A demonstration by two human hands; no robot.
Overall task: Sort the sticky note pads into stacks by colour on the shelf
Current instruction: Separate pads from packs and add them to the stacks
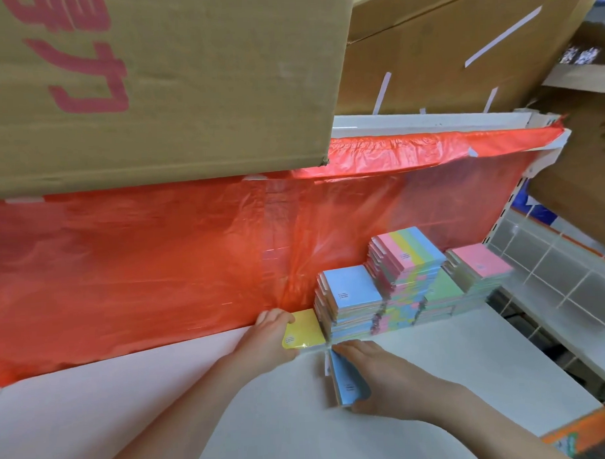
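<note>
My left hand (269, 338) holds a yellow sticky note pad (304, 329) flat on the white shelf (163, 399), just left of the stacks. In my right hand (381, 377) a blue pad (347, 379) stands on edge, gripped between thumb and fingers. A stack topped with a blue pad (353, 291) stands beside the yellow pad. Behind it rises a taller stack of striped multicolour pads (410, 251). Further right is a stack with a pink pad (480, 262) on top, and a green-topped stack (443, 288) sits between them.
Red plastic sheeting (158, 255) hangs along the back of the shelf. Large cardboard boxes (152, 80) sit overhead on the upper shelf. A white wire divider (553, 275) bounds the shelf on the right, with another shelf beyond it.
</note>
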